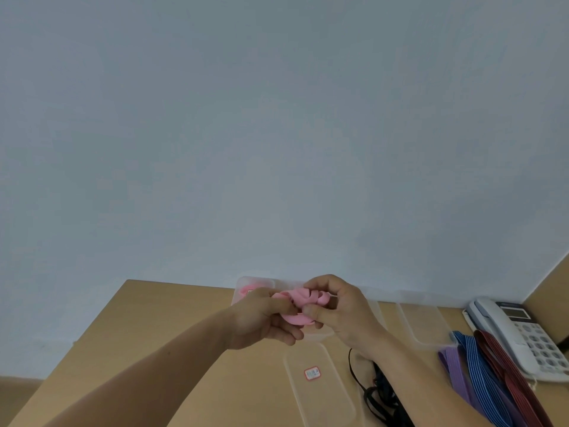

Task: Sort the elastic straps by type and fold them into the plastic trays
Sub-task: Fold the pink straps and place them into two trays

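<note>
Both hands, left hand (264,318) and right hand (341,312), pinch the pink strap (303,298) bunched between their fingertips, mid-fold, I'd say; next it needs lowering into the tray (246,283) just beyond them.

L hand (261,320) + R hand (346,315) bare; both forearms bare up to frame edge.
</note>
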`<state>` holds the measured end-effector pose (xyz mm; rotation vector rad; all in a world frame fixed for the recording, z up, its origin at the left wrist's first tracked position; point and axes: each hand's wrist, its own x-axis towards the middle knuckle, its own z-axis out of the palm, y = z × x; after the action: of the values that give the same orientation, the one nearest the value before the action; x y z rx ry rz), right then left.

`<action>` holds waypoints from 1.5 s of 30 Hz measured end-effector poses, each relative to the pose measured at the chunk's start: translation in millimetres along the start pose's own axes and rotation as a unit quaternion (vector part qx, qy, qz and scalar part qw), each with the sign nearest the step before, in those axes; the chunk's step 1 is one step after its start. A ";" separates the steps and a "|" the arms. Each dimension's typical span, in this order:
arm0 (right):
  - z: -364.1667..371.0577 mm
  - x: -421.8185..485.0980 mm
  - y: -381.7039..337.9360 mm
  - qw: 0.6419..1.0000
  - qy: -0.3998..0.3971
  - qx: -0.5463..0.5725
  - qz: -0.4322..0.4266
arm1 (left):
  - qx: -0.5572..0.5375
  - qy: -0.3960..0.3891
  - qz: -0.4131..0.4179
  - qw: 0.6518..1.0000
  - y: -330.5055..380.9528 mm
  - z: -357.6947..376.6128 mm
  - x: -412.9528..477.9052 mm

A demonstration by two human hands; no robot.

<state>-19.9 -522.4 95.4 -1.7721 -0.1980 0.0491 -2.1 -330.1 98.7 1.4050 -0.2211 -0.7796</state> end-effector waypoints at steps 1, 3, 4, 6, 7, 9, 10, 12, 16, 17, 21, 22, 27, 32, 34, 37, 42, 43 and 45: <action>0.9 -0.2 -0.7 1.000 0.001 -0.017 -0.003 | -0.007 0.000 0.000 1.000 0.0 -2.6 -0.8; 2.4 -0.1 0.0 0.998 0.004 -0.056 -0.006 | -0.026 0.004 -0.007 1.000 -0.3 -6.9 -1.0; 3.1 -0.1 0.9 0.998 0.008 -0.065 -0.006 | -0.031 0.007 -0.010 0.999 -0.3 -8.1 -0.7; 5.3 -0.1 3.1 0.996 0.013 -0.082 -0.011 | -0.025 0.021 -0.012 0.999 -1.1 -9.1 -0.1; 6.9 0.3 5.2 0.995 0.015 -0.098 -0.018 | -0.022 0.028 -0.010 0.999 -2.0 -10.1 0.3; 10.1 1.4 8.0 0.991 0.020 -0.130 -0.026 | -0.023 0.034 -0.004 0.999 -4.4 -12.7 0.8; 10.4 2.0 9.3 0.990 0.021 -0.136 -0.024 | -0.022 0.033 -0.002 0.999 -5.2 -13.9 1.0; 10.4 3.3 10.4 0.993 0.011 -0.120 -0.009 | -0.018 0.027 -0.001 0.999 -7.9 -17.1 1.5; 15.0 8.2 9.9 0.996 -0.014 -0.070 0.045 | 0.010 0.035 0.009 0.999 -14.1 -28.5 4.4; 16.5 9.9 11.6 0.995 -0.013 -0.082 0.052 | 0.016 0.040 0.009 0.999 -15.0 -30.7 5.5; 21.9 16.3 20.2 0.975 -0.025 -0.219 0.019 | 0.059 0.055 -0.011 0.997 -23.4 -36.9 13.9; 22.5 17.6 22.3 0.971 -0.032 -0.236 0.012 | 0.060 0.056 -0.018 0.997 -25.7 -37.8 17.1; 18.8 19.1 48.5 0.958 -0.034 -0.277 0.070 | 0.068 0.056 -0.066 0.994 -44.4 -34.8 40.3; -2.6 33.4 88.4 0.964 -0.026 -0.227 0.138 | 0.100 0.061 -0.111 0.987 -63.2 -30.6 80.5; -14.4 49.7 103.4 0.962 -0.021 -0.224 0.152 | 0.186 0.095 -0.107 0.972 -67.7 -36.8 102.9; -29.7 78.7 124.0 0.961 -0.030 -0.219 0.164 | 0.357 0.130 -0.066 0.922 -70.2 -42.0 135.4; -39.5 118.8 150.1 0.942 -0.098 -0.264 0.180 | 0.622 0.126 -0.019 0.772 -78.9 -46.4 172.3; -39.5 122.8 156.1 0.938 -0.115 -0.275 0.178 | 0.656 0.118 -0.021 0.745 -83.3 -47.7 176.8; -38.1 128.2 168.1 0.927 -0.151 -0.298 0.173 | 0.692 0.107 -0.021 0.714 -91.5 -49.8 183.0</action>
<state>129.6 -571.7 -50.8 -2.3887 -0.1234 0.5720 128.8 -398.1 -51.5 2.9166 -0.6812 -0.3863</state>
